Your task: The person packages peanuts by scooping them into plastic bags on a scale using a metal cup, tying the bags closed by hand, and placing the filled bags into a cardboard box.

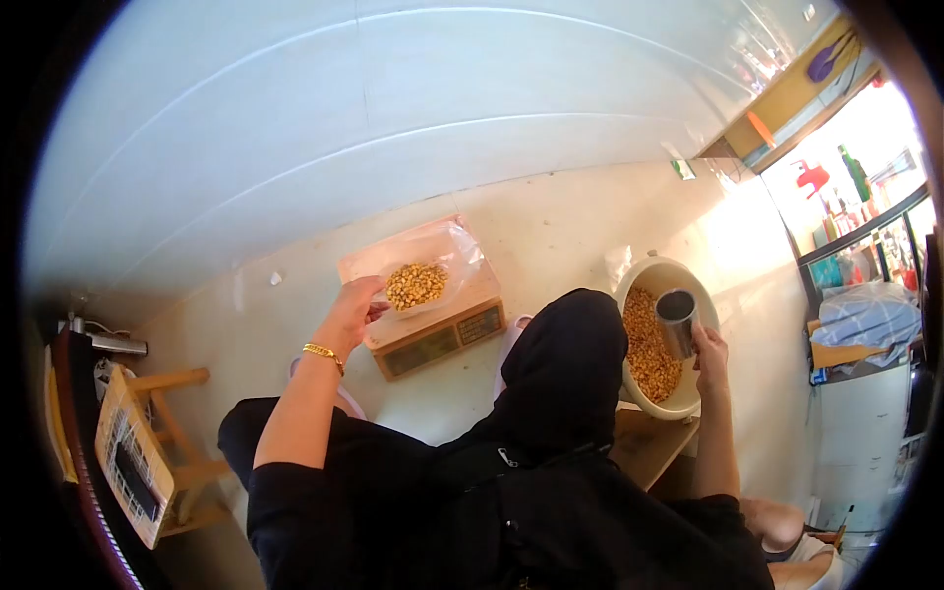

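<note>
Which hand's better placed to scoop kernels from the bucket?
Right, I'd say: the right hand holds the metal cup over the kernels in the bucket. The left hand is across at the scale, holding the clear bag.

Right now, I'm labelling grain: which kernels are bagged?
The smaller batch, in the clear bag at the left hand; the larger batch lies loose in the bucket near the right hand.

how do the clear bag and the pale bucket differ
The clear bag is see-through and limp; the pale bucket is opaque and looks stiff. The bag sits on the scale; the bucket is right of the right knee. The bag holds less than the bucket. Both contain kernels.
</note>
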{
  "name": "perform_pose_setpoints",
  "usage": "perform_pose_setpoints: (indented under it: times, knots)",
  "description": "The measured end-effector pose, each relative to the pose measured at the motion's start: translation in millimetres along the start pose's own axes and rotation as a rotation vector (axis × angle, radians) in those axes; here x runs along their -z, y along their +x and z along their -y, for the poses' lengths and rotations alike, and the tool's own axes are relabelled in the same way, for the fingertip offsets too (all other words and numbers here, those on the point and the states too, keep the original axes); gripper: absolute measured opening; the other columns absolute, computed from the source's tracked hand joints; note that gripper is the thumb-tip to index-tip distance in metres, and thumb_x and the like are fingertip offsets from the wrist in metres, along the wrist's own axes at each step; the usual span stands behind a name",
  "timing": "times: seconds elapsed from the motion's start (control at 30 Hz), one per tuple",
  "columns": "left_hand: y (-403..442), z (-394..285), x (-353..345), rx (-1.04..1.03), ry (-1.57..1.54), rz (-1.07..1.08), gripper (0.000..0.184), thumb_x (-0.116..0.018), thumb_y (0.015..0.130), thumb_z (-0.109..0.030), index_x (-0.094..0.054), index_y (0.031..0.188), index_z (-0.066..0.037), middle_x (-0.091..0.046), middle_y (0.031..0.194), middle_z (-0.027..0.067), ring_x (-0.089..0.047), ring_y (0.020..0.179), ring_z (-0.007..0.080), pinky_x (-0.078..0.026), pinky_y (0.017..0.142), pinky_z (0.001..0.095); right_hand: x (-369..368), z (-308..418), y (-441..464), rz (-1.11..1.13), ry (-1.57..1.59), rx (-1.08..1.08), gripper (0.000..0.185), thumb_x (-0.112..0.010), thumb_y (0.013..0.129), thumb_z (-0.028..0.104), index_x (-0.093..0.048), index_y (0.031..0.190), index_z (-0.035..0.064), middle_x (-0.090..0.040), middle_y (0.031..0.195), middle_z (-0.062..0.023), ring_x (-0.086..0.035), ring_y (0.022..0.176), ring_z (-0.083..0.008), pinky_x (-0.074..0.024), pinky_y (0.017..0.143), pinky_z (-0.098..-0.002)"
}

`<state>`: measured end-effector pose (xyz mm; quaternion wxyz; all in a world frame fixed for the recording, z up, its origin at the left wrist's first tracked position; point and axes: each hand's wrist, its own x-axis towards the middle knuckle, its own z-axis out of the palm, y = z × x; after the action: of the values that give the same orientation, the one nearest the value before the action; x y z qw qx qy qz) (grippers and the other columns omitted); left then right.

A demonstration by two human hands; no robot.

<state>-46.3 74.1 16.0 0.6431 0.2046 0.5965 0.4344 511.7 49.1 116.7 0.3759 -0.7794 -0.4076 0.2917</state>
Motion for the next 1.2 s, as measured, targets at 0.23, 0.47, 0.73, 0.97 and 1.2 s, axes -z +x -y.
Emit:
perform_pose_setpoints:
  times: [0.23, 0.47, 0.73, 0.97, 1.2]
  knots:
    - [-2.2, -2.3, 2.6, 0.027, 0.028, -0.003, 0.038, -0.061, 0.085, -0.027, -0.050, 0.113, -0.003, -0.052, 0.107, 0.0063, -0.058, 0.082, 0.0193, -0.046, 0.074, 0.0319, -7.3, -25.2, 5.3, -0.051, -0.936, 0.485, 0.030, -0.061, 0.082, 0.034, -0.065, 0.086, 0.0044, -0.062, 0.085, -0.0154, -0.060, 0.084, -0.0323, -0.0456, 0.077, -0.0434]
    - [0.9, -0.6, 7.9, 0.050, 0.026, -0.089, 0.035, -0.061, 0.084, -0.026, -0.056, 0.112, -0.005, -0.058, 0.092, 0.0026, -0.058, 0.076, 0.0163, -0.044, 0.066, 0.0289, -35.0, -31.1, 62.3, -0.020, -1.256, 0.449, 0.025, -0.060, 0.084, 0.028, -0.066, 0.093, 0.0053, -0.062, 0.097, -0.0132, -0.058, 0.092, -0.0336, -0.0482, 0.078, -0.0430]
    - [1.9, 1.3, 6.4, 0.028, 0.038, -0.015, 0.042, -0.062, 0.086, -0.027, -0.052, 0.118, -0.002, -0.055, 0.108, 0.0062, -0.058, 0.084, 0.0181, -0.046, 0.076, 0.0296, -109.8, -84.4, 61.8, 0.255, -1.316, 0.276, 0.023, -0.056, 0.079, 0.018, -0.070, 0.090, 0.0045, -0.065, 0.096, -0.0167, -0.059, 0.094, -0.0363, -0.0492, 0.082, -0.0439]
    - [3.4, 0.9, 0.0, 0.054, 0.063, -0.020, 0.042, -0.061, 0.087, -0.026, -0.052, 0.120, -0.002, -0.056, 0.107, 0.0051, -0.058, 0.084, 0.0172, -0.046, 0.077, 0.0291, -79.6, -84.5, 56.0, 0.305, -1.183, 0.417, 0.031, -0.060, 0.075, 0.032, -0.070, 0.088, 0.0058, -0.066, 0.090, -0.0176, -0.062, 0.087, -0.0338, -0.0486, 0.082, -0.0431]
    - [4.6, -2.3, -3.1, 0.059, 0.100, 0.006, 0.041, -0.060, 0.088, -0.025, -0.052, 0.121, -0.003, -0.056, 0.107, 0.0033, -0.058, 0.084, 0.0165, -0.045, 0.076, 0.0291, -71.5, -91.7, 44.5, 0.329, -1.064, 0.336, 0.038, -0.064, 0.070, 0.043, -0.070, 0.081, 0.0068, -0.066, 0.082, -0.0202, -0.063, 0.082, -0.0353, -0.0483, 0.075, -0.0456]
